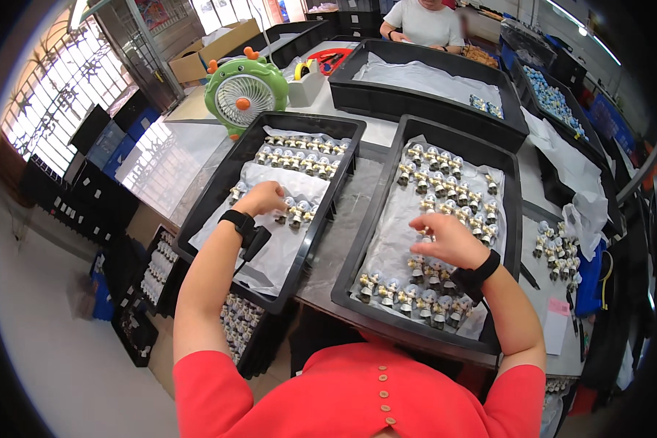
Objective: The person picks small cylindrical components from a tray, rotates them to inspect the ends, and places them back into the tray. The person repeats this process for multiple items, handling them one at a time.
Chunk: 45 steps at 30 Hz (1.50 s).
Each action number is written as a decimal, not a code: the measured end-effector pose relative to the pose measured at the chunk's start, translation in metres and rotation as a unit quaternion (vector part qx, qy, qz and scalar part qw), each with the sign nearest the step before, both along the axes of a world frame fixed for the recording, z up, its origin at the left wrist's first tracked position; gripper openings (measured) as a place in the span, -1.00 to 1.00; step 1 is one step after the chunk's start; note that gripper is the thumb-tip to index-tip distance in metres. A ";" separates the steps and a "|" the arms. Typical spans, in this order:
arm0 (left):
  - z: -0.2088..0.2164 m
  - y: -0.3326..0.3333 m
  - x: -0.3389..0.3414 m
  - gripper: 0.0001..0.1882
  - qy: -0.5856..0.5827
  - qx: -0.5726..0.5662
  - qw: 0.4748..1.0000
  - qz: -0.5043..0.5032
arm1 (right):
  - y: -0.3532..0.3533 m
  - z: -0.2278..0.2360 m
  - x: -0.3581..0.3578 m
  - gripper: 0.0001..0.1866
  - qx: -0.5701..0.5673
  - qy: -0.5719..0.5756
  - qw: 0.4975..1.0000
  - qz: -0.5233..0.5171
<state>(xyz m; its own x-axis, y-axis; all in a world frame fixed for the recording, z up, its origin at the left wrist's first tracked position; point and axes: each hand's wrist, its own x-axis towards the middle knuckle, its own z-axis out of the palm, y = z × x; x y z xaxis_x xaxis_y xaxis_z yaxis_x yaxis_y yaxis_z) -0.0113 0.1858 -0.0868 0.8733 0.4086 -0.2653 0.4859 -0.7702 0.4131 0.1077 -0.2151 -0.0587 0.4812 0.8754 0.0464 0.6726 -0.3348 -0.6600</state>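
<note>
The left hand point(263, 198) is half curled, its grip unclear, small figurines point(298, 212) just right of it; the right hand point(447, 239), loosely open, hangs above more figurines point(432, 274).

On the table point(352, 208), left and right of frame centre, a left tray point(306, 125) and a right tray point(512, 226) contain figurines point(407, 296). Behind them stand a fan point(245, 93), upper left, and a rear tray point(423, 109), upper right.

Around our green fan point(245, 95)
Behind the fan we see a cardboard box point(230, 42); just to its right, a tape dispenser point(306, 90), then a red tray point(318, 53); well left, a barred window point(55, 87); farther right, a person point(425, 25) in white.
</note>
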 end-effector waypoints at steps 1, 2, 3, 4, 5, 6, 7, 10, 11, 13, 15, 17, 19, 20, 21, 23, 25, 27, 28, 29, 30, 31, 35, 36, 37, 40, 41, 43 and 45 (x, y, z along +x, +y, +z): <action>-0.001 0.007 -0.001 -0.64 -0.030 0.067 0.997 -0.030 | -0.001 -0.005 0.000 -0.54 -0.042 -0.028 0.998 0.032; -0.006 0.020 -0.004 -0.62 -0.066 0.086 0.993 -0.036 | 0.000 -0.011 -0.002 -0.51 -0.082 -0.047 0.994 0.049; 0.003 0.018 -0.003 -0.63 -0.057 0.042 0.997 -0.001 | -0.001 -0.012 -0.007 -0.50 -0.114 -0.096 0.987 0.063; 0.019 0.007 0.001 -0.64 -0.049 -0.003 0.998 0.031 | -0.003 -0.013 -0.011 -0.49 -0.148 -0.103 0.981 0.067; 0.031 -0.003 0.004 -0.65 -0.041 -0.049 0.996 0.062 | -0.005 -0.015 -0.014 -0.48 -0.182 -0.108 0.975 0.071; 0.037 -0.008 -0.001 -0.67 -0.049 -0.060 0.994 0.077 | -0.003 -0.016 -0.016 -0.48 -0.191 -0.109 0.973 0.074; 0.036 -0.009 -0.001 -0.67 -0.025 -0.043 0.996 0.076 | -0.001 -0.018 -0.017 -0.49 -0.199 -0.110 0.971 0.077; 0.020 -0.007 -0.002 -0.66 0.021 -0.002 0.996 0.082 | 0.002 -0.026 -0.019 -0.50 -0.192 -0.113 0.971 0.083; 0.017 -0.006 0.000 -0.64 0.073 0.000 0.994 0.079 | 0.003 -0.028 -0.018 -0.51 -0.184 -0.115 0.973 0.082; 0.007 -0.007 -0.002 -0.63 0.098 -0.045 0.990 0.087 | 0.003 -0.031 -0.017 -0.51 -0.176 -0.113 0.974 0.084; 0.013 -0.009 -0.002 -0.65 0.101 -0.025 0.991 0.089 | 0.003 -0.031 -0.015 -0.52 -0.174 -0.112 0.975 0.084; 0.015 -0.012 -0.001 -0.67 0.004 0.044 0.997 0.068 | 0.003 -0.023 -0.014 -0.49 -0.160 -0.083 0.980 0.084; 0.018 -0.020 -0.003 -0.71 -0.193 0.158 0.968 0.029 | 0.007 -0.011 -0.013 -0.43 -0.090 -0.024 0.994 0.065; 0.026 -0.034 -0.003 -0.72 -0.257 0.046 0.965 0.024 | 0.011 -0.003 -0.016 -0.39 -0.027 0.023 0.998 0.042; 0.051 -0.070 -0.001 -0.72 -0.317 -0.071 0.946 0.011 | 0.011 0.003 -0.017 -0.35 0.035 0.070 0.997 0.011; 0.066 -0.117 0.003 -0.64 -0.306 -0.333 0.891 -0.031 | 0.014 0.017 -0.022 -0.22 0.150 0.073 0.986 -0.020; 0.068 -0.161 0.000 -0.54 -0.256 -0.481 0.838 -0.044 | 0.015 0.023 -0.024 -0.15 0.215 0.053 0.975 -0.029; 0.070 -0.197 0.000 -0.51 -0.198 -0.574 0.793 -0.050 | 0.012 0.021 -0.024 -0.12 0.278 0.039 0.959 -0.036; 0.067 -0.205 -0.001 -0.52 -0.184 -0.605 0.773 -0.054 | 0.012 0.023 -0.026 -0.11 0.288 0.049 0.956 -0.036; 0.067 -0.210 -0.002 -0.52 -0.169 -0.636 0.751 -0.058 | 0.013 0.023 -0.025 -0.12 0.295 0.030 0.955 -0.033; 0.073 -0.214 -0.003 -0.52 -0.172 -0.662 0.724 -0.089 | 0.014 0.022 -0.024 -0.12 0.301 0.011 0.953 -0.031; 0.073 -0.215 -0.002 -0.51 -0.177 -0.659 0.725 -0.091 | 0.015 0.021 -0.023 -0.13 0.308 -0.008 0.951 -0.030; 0.064 -0.214 0.003 -0.48 -0.206 -0.634 0.737 -0.113 | 0.014 0.025 -0.020 -0.16 0.299 -0.020 0.953 -0.033; 0.060 -0.214 0.004 -0.47 -0.223 -0.619 0.742 -0.127 | 0.014 0.023 -0.018 -0.16 0.303 -0.011 0.952 -0.036; 0.057 -0.214 0.004 -0.46 -0.241 -0.603 0.748 -0.140 | 0.015 0.019 -0.017 -0.16 0.306 -0.003 0.951 -0.038; 0.056 -0.219 0.002 -0.45 -0.290 -0.571 0.755 -0.142 | 0.016 0.018 -0.017 -0.15 0.294 -0.001 0.955 -0.038; 0.053 -0.217 0.002 -0.44 -0.286 -0.575 0.755 -0.132 | 0.017 0.019 -0.019 -0.15 0.285 -0.004 0.958 -0.036; 0.047 -0.216 0.002 -0.44 -0.281 -0.584 0.753 -0.112 | 0.017 0.023 -0.023 -0.11 0.261 -0.015 0.964 -0.037; 0.047 -0.215 0.001 -0.43 -0.260 -0.623 0.734 -0.075 | 0.018 0.024 -0.024 -0.06 0.249 -0.025 0.968 -0.029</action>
